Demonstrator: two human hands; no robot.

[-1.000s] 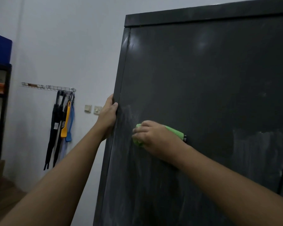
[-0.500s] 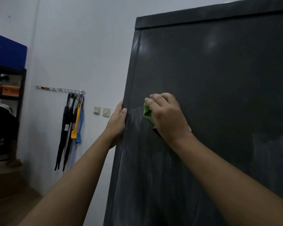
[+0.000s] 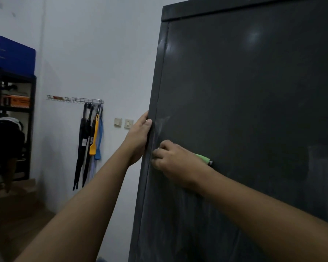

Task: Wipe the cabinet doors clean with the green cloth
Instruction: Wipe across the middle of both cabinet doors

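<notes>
Down and to the left is where the right hand (image 3: 175, 161) has gone since half a second ago, and the green cloth (image 3: 202, 157) went with it; before, they were higher up on the cabinet door (image 3: 254, 110). At the far left stands a black shelf (image 3: 31, 110) with a blue box (image 3: 15, 55) on top and an orange box (image 3: 17, 100) lower down. Next comes a wire rail (image 3: 87, 100) on the wall, with black straps (image 3: 82, 140), a yellow thing (image 3: 94, 140) and a blue thing (image 3: 99, 142) hanging from it. Two wall switches (image 3: 118, 122) sit just beside the left hand (image 3: 139, 137). That hand grips the left edge of the dark cabinet (image 3: 153, 103), thumb on the front. The right hand is near it but not touching. Its fingers are curled over the cloth and press it on the door, close to the left edge. Only a bit of green pokes out on the hand's right side. Pale smears show on the door around the hand.
</notes>
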